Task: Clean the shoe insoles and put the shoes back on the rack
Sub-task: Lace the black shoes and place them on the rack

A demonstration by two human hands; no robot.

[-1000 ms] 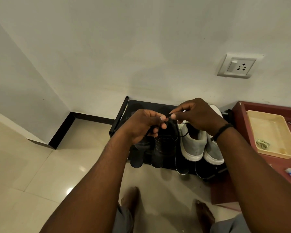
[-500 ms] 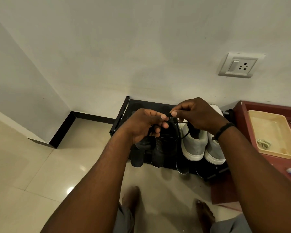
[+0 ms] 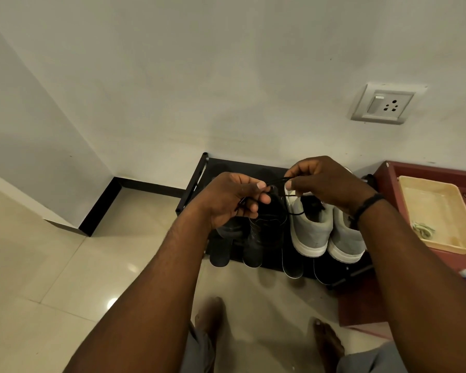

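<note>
Left hand [image 3: 233,200] and right hand [image 3: 326,181] are each pinched, thumb against forefinger, on a black lace [image 3: 277,181] strung between them above the black shoe [image 3: 264,232]. That shoe sits on the black rack [image 3: 197,179], with grey shoes [image 3: 315,230] just beside it on the right. A cream tray [image 3: 441,216] rests on the red table [image 3: 388,179].

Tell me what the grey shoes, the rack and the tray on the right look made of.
Grey shoes: matte suede-like or fabric uppers, white rubbery soles. Rack: probably black painted metal, thin straight bars. Tray: likely cream plastic, smooth moulded rim.
</note>
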